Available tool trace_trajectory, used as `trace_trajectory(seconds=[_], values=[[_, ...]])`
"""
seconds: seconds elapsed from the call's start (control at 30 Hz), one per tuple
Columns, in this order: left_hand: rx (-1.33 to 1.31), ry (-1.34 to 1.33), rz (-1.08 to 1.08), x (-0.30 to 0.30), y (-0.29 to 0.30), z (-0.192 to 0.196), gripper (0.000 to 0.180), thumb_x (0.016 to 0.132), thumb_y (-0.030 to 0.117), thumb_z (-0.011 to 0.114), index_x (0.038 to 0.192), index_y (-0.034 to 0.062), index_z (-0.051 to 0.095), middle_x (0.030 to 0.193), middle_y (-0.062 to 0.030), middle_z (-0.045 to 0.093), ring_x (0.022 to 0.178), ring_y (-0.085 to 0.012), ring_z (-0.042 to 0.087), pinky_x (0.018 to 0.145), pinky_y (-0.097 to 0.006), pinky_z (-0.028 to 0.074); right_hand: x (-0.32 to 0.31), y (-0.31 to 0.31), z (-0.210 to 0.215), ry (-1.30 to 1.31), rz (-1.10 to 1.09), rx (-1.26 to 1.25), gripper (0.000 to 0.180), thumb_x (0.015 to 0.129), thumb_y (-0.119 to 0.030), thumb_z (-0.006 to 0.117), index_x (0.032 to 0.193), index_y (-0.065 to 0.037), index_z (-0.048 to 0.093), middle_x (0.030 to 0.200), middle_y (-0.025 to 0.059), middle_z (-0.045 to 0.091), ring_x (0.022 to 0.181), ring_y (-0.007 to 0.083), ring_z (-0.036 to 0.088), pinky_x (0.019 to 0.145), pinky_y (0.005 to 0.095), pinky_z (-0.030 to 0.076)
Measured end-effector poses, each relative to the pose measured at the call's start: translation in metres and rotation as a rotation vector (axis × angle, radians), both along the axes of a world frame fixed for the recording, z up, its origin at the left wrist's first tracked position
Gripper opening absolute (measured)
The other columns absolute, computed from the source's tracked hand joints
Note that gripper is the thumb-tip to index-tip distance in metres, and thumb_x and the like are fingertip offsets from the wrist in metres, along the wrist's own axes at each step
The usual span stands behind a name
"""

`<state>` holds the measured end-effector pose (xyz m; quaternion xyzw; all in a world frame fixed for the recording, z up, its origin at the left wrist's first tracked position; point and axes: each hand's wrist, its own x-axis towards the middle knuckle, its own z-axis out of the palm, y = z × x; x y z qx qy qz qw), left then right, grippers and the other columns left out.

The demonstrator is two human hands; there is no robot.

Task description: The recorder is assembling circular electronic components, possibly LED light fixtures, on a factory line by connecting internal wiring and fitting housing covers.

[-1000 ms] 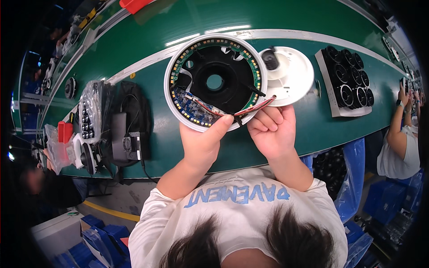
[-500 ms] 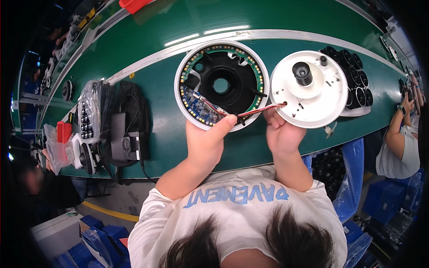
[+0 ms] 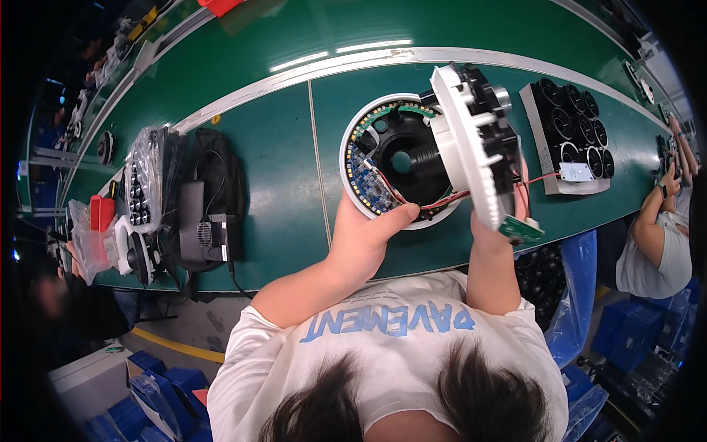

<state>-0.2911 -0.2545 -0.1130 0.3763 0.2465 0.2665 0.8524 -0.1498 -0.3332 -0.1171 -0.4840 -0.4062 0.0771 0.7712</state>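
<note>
My left hand [image 3: 362, 239] grips the lower edge of a round white housing [image 3: 344, 160], thumb over its rim. Inside sit a ring of small LEDs [image 3: 353, 175], a blue circuit board [image 3: 372, 190] and a black bowl with a central hole. My right hand [image 3: 491, 239] holds a white disc-shaped cover [image 3: 480, 173] on edge, overlapping the housing's right side; most of its fingers are hidden behind. Black parts [image 3: 502, 129] cover the disc's far face, and a small green board [image 3: 521, 229] sticks out below. Red and dark wires [image 3: 447, 199] join both halves.
To the right, a tray [image 3: 543, 136] holds several black round parts; a small white module [image 3: 577, 172] on a red wire overlaps it. At left lie a black bag [image 3: 221, 166], a black device and plastic-wrapped parts [image 3: 151, 173]. A co-worker's arm [image 3: 652, 202] is far right.
The housing has moved right and slightly down in my left hand. My right hand has turned the cover from face-up to on edge, bringing it over the housing and exposing its black parts.
</note>
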Motion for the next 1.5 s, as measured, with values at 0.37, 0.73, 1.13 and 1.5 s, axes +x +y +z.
trace_trajectory(seconds=[0.37, 0.73, 1.13, 1.5], values=[[0.039, -0.124, -0.022, 0.003, -0.003, 0.01, 0.058, 0.071, -0.008, 0.061, 0.123, 0.0013, 0.039, 0.113, -0.0095, 0.056, 0.103, -0.0169, 0.055, 0.087, -0.031, 0.047, -0.001, 0.002, -0.01, 0.149, 0.162, 0.162, 0.006, 0.077, 0.0, 0.047, 0.073, -0.003, 0.045, 0.092, 0.0099, 0.05, 0.098, 0.024, 0.05, 0.093, 0.0373, 0.035], [-0.016, -0.121, -0.016, 0.001, 0.0, 0.004, 0.051, 0.074, -0.006, 0.063, 0.12, 0.0031, 0.043, 0.114, -0.0077, 0.055, 0.105, -0.0168, 0.055, 0.089, -0.03, 0.046, -0.003, 0.0, 0.002, 0.003, 0.042, 0.017, 0.016, 0.074, 0.007, 0.054, 0.076, -0.005, 0.044, 0.093, 0.0091, 0.051, 0.096, 0.0206, 0.05, 0.092, 0.0351, 0.036], [0.056, -0.077, 0.005, -0.001, 0.001, -0.006, 0.059, 0.071, -0.003, 0.07, 0.122, 0.0057, 0.041, 0.117, -0.0064, 0.053, 0.107, -0.0167, 0.052, 0.092, -0.031, 0.044, 0.017, -0.004, 0.011, -0.274, 0.119, -0.332, 0.064, 0.063, -0.013, 0.067, 0.121, 0.002, 0.046, 0.129, 0.0187, 0.04, 0.12, 0.0302, 0.039, 0.099, 0.0394, 0.031], [0.115, 0.0, -0.008, 0.002, -0.001, 0.006, 0.055, 0.068, -0.004, 0.069, 0.114, 0.0042, 0.04, 0.096, -0.0042, 0.055, 0.088, -0.0113, 0.055, 0.077, -0.027, 0.047, -0.018, -0.007, -0.03, 0.75, 0.529, 0.291, 0.063, 0.09, -0.039, 0.047, 0.138, -0.007, 0.021, 0.132, 0.0137, 0.041, 0.116, 0.0268, 0.048, 0.096, 0.0407, 0.043]])
